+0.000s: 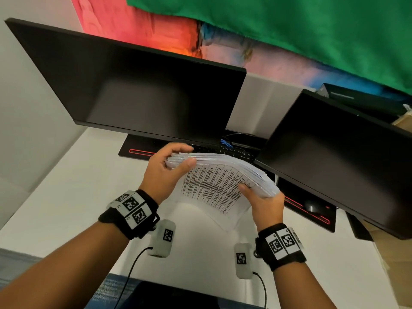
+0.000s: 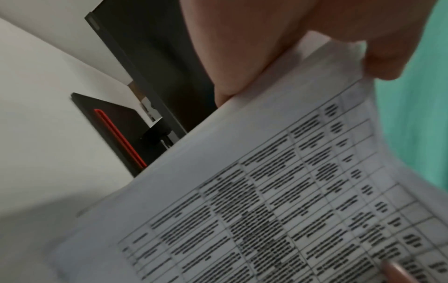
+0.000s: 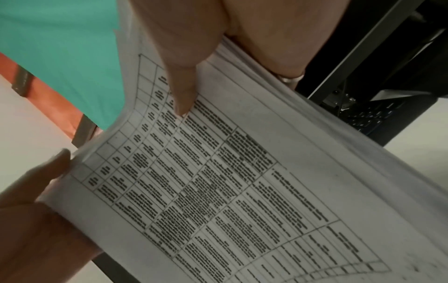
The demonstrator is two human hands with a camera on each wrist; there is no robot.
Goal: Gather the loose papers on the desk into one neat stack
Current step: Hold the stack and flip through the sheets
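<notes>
A thick stack of white papers (image 1: 218, 175) printed with tables is held up above the white desk (image 1: 73, 192), bowed and standing on its lower edge. My left hand (image 1: 169, 166) grips its left end, thumb in front and fingers behind. My right hand (image 1: 260, 197) grips the right end, thumb pressed on the printed face. In the left wrist view the papers (image 2: 266, 201) fill the lower right under my left hand (image 2: 278, 63). In the right wrist view the thumb of my right hand (image 3: 184, 72) lies on the sheet (image 3: 230, 181), and the left hand's fingers (image 3: 43, 178) hold the far edge.
Two dark monitors stand behind, one on the left (image 1: 138, 92) and one on the right (image 1: 338, 157). A black keyboard (image 1: 225, 150) and a black mat with a red stripe (image 1: 133, 150) lie under them. A mouse (image 1: 312, 206) sits at the right. A dark chair edge (image 1: 174, 295) is near me.
</notes>
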